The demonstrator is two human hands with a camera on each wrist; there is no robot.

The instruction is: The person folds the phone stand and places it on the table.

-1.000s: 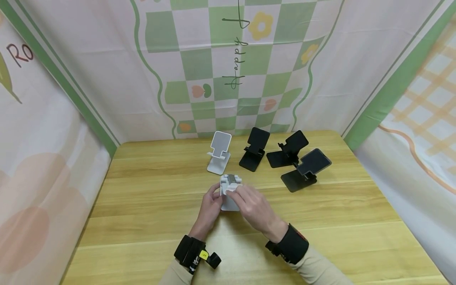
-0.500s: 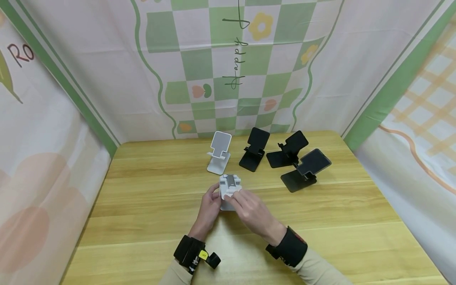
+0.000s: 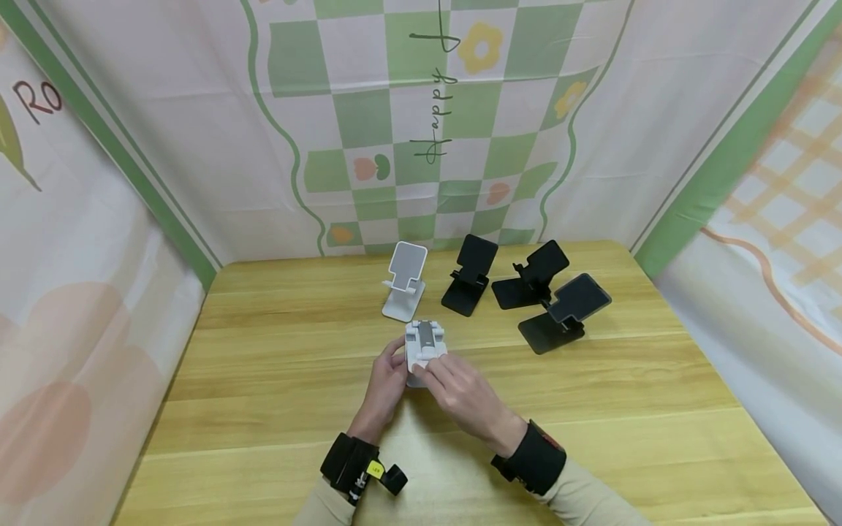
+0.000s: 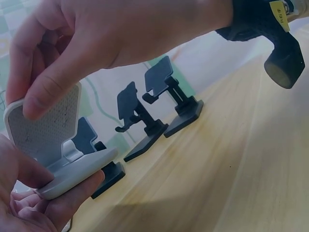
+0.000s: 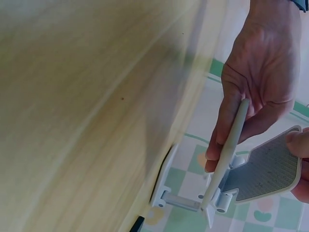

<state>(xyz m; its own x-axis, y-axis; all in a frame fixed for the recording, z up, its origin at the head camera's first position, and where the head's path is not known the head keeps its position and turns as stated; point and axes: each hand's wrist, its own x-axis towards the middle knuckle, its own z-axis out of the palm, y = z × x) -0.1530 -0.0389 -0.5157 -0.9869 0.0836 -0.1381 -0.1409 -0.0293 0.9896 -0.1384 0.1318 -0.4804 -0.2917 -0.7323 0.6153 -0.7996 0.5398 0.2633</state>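
Note:
Both hands work on a white phone stand [image 3: 421, 356] with grey pads, at the middle of the table in the head view. My left hand [image 3: 387, 380] grips the stand's base by its left side. My right hand [image 3: 464, 394] pinches the phone plate, its thumb lying on the grey textured face in the left wrist view. The plate is tilted up from the base at the hinge. From the right wrist camera, the stand [image 5: 265, 169] appears held off the wooden table. Part of the base is hidden by the right hand in the head view.
Behind the hands stands an unfolded white phone stand [image 3: 404, 281]. To its right are black phone stands, one upright [image 3: 470, 274] and two close together, the rear black stand [image 3: 542, 270] and the front black stand [image 3: 566, 314]. A patterned cloth [image 3: 421, 109] hangs behind the table.
The right hand has moved slightly toward the person, swinging the plate down toward the base. More of the grey hinge area now shows. The left hand and the other stands stay put.

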